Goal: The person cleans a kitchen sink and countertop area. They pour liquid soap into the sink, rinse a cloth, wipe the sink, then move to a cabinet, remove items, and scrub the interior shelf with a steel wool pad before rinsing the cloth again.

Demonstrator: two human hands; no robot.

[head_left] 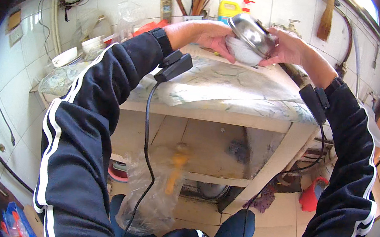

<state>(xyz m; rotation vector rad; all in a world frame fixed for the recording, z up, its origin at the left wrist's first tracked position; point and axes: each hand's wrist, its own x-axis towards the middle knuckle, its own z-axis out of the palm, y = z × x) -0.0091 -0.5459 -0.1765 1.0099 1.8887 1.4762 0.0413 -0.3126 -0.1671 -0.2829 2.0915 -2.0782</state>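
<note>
Both my hands are raised above the far part of a table covered with a patterned plastic cloth point(236, 85). My left hand point(216, 40) is closed around the left side of a whitish bowl point(241, 50). My right hand point(284, 46) grips from the right, its fingers at the edge of a shiny metal bowl or lid point(250, 32). The metal piece lies tilted over the whitish bowl, touching it. What is inside the whitish bowl is hidden. Each wrist wears a black band with a cabled device.
Behind stand chopsticks in a holder point(199, 5), a yellow jug point(230, 9) and a red pump top point(248, 5). White bowls point(65, 57) are at the left. A clear plastic bag point(152, 198) hangs before the lower shelf; a red bucket point(312, 194) is on the floor.
</note>
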